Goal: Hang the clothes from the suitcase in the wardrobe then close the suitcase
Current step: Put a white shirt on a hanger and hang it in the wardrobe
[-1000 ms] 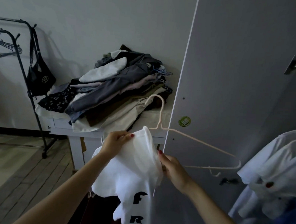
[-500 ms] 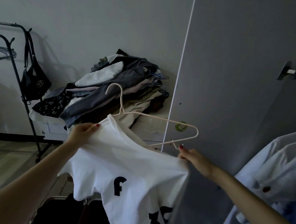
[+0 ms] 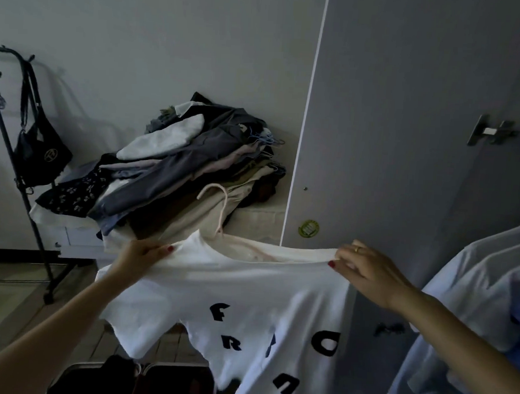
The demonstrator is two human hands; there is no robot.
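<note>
At frame centre, the left hand (image 3: 142,258) and right hand (image 3: 369,272) each pinch the white T-shirt (image 3: 247,292) shoulders, pink hanger (image 3: 219,206) inside.

White T-shirt (image 3: 255,311) stretched over a pale hanger (image 3: 219,208)

The left hand (image 3: 142,255) and right hand (image 3: 366,270) pinch its shoulders.
</note>
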